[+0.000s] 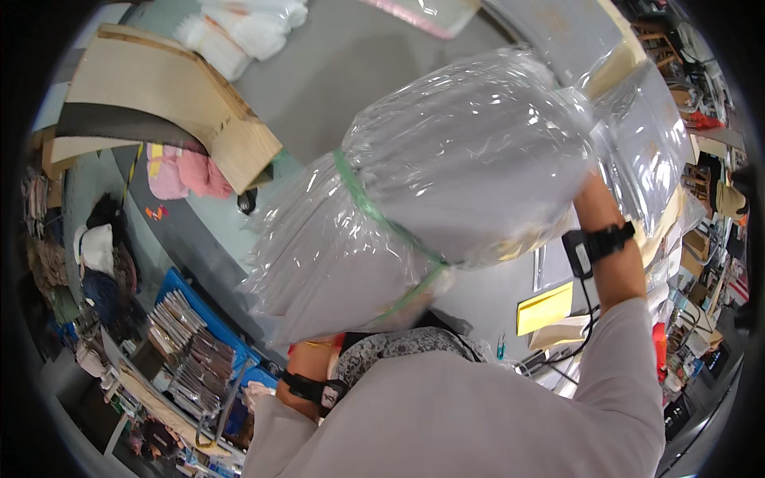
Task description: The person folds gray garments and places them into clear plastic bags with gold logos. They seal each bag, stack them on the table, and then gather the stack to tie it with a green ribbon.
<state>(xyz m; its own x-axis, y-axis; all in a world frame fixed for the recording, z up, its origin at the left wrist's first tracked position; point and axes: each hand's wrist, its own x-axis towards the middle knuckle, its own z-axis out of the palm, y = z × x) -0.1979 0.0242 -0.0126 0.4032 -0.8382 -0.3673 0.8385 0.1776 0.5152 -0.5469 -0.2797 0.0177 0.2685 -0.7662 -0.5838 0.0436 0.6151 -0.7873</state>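
A large bundle of clear plastic bags [470, 143] spans the middle of the view, tilted above the grey table. A green strap [374, 210] cinches it, and the bags fan out at the lower left. My right hand [591, 190] reaches the bundle's right side; its fingers are hidden by the plastic. My left hand [316, 350] is mostly out of sight under the lower left end, so its fingers do not show. Both wrists wear black straps with a small device, and a cable runs from the right one.
A yellow sheet [544, 309] lies on the table at the right, near more clear plastic [645, 151]. White bags [239, 32] sit at the back left. An open cardboard box [159, 88] stands left, with pink bundles [187, 173] beside it. A blue crate [199, 327] holds packed items.
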